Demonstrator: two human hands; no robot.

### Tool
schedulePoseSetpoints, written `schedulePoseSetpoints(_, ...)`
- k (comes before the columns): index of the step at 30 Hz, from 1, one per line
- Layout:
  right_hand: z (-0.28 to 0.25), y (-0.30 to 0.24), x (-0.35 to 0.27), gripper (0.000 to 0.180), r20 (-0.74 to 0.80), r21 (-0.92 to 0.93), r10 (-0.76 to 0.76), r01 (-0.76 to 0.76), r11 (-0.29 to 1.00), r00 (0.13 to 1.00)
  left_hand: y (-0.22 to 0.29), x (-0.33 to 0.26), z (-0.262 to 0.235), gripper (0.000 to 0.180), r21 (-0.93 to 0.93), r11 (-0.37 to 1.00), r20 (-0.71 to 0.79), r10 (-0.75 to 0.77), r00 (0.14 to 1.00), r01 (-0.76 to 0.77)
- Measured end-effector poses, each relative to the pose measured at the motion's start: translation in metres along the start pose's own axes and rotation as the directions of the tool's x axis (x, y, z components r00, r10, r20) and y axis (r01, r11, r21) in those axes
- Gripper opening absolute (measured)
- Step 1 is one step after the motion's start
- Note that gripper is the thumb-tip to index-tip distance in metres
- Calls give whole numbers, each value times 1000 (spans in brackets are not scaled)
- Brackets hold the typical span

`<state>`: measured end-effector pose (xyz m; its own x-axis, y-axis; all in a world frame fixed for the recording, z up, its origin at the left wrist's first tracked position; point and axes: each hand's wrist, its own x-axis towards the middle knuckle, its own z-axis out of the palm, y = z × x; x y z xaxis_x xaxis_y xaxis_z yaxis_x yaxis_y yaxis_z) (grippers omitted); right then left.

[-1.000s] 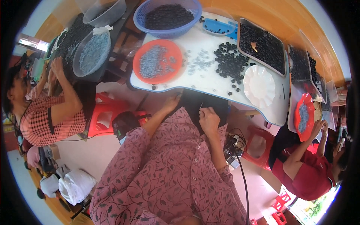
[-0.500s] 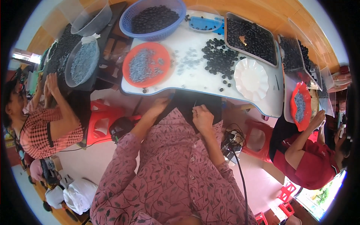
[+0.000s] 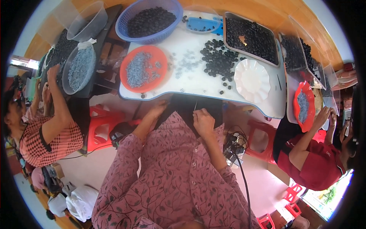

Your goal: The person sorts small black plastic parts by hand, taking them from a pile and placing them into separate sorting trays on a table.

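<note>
My right hand [image 3: 204, 121] is over my dark-clothed lap, just below the table's front edge. Its fingers are closed on a thin, pointed metal tool [image 3: 196, 105], whose exact kind is too small to make out. My left hand [image 3: 156, 110] hangs beside my lap, close under the same edge. Its fingers are dim and blurred, so its grip is unclear. On the white table [image 3: 167, 84], a red round plate [image 3: 157, 80] carries small, clear bluish pieces. Small black round parts [image 3: 218, 57] lie in a loose cluster, and a white scalloped plate [image 3: 252, 81] sits beside them.
A blue basket [image 3: 121, 31] and a metal tray [image 3: 251, 54] hold black parts at the back. Co-workers sit at left [image 3: 49, 137] and right [image 3: 312, 162]. Red stools [image 3: 100, 131] and a black cable [image 3: 246, 183] are near me.
My right hand still grips the thin tool, which now points more upright. My left hand has shifted slightly left. The table appears a little further left. The left co-worker's hands have moved.
</note>
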<state>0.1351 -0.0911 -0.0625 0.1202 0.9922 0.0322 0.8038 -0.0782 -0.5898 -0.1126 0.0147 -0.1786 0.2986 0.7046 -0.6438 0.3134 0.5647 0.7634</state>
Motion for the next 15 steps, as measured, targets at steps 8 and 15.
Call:
schedulePoseSetpoints(8, 2, 4, 0, 8, -36, 9, 6, -5, 1000, 999, -6, 15, 5, 36, 304, 941, -52, 171, 984, -148)
schedulePoseSetpoints(15, 3, 4, 1, 8, -47, 18, -36, 37, 999, 998, -36, 56, 6, 27, 535, 802, -142, 396, 907, -267)
